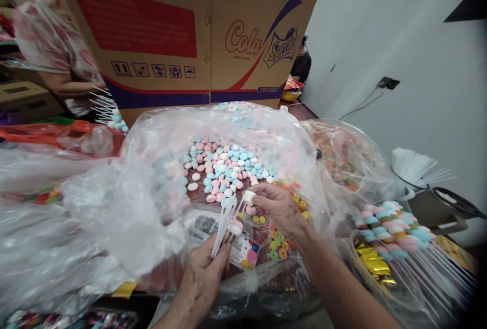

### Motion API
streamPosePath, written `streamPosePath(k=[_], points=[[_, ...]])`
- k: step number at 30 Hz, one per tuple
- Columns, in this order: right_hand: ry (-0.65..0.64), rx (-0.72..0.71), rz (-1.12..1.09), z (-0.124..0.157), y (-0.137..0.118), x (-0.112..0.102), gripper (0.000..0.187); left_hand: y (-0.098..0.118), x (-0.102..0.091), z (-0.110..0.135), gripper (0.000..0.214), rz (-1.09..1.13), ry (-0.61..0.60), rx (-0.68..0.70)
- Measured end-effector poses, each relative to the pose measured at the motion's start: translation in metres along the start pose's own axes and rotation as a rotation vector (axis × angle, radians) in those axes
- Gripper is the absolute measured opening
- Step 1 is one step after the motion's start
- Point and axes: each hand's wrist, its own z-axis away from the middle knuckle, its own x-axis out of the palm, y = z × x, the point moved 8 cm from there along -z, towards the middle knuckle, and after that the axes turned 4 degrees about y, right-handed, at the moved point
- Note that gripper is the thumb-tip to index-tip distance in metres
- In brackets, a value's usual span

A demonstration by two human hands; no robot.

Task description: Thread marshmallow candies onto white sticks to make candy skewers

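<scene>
My left hand (207, 268) is closed round several thin white sticks (224, 222), which lean up and fan apart a little. Between the thumb and fingers of my right hand (279, 207) is a white marshmallow (249, 197), close to the stick tips; whether a stick enters it I cannot tell. Just beyond lie loose pink, blue and white marshmallows (228, 167) inside a clear plastic bag (152, 131). Beneath my hands are a printed label (243, 248), ring-shaped gummies (279, 243) in green and orange, and yellow candies (300, 202).
A tall cardboard box (205, 75) stands behind the bag. At right are finished-looking marshmallow skewers (395, 227), gold ties (371, 260) and a holder of white sticks (411, 164). Another bag of candy (338, 151) sits beside the wall. A person (61, 60) is at far left.
</scene>
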Motion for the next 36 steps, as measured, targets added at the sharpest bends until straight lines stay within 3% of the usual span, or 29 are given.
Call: streamPosePath(k=[5, 10, 16, 24, 27, 31, 36], points=[[-0.05, 0.021, 0.024, -0.001, 0.002, -0.002, 0.029, 0.001, -0.003, 0.001, 0.023, 0.026, 0.035, -0.032], [-0.083, -0.026, 0.156, 0.004, 0.002, -0.003, 0.029, 0.001, -0.001, -0.002, 0.038, -0.041, -0.017, -0.048], [0.051, -0.319, 0.515, 0.016, -0.006, -0.005, 0.026, 0.0, -0.004, -0.002, 0.037, -0.027, 0.023, -0.028], [-0.002, -0.67, 0.81, 0.034, -0.014, 0.014, 0.033, -0.01, -0.002, -0.001, 0.029, 0.068, 0.039, -0.019], [-0.013, -0.735, 0.881, 0.042, -0.011, 0.022, 0.035, -0.01, -0.003, 0.0, 0.03, 0.063, 0.062, -0.037], [-0.033, -0.799, 0.93, 0.055, -0.006, 0.038, 0.038, -0.012, -0.001, -0.001, 0.032, 0.038, 0.001, -0.059], [-0.084, -0.754, 1.041, 0.056, -0.004, 0.05, 0.04, -0.015, -0.006, -0.003, 0.037, 0.006, 0.01, -0.013]])
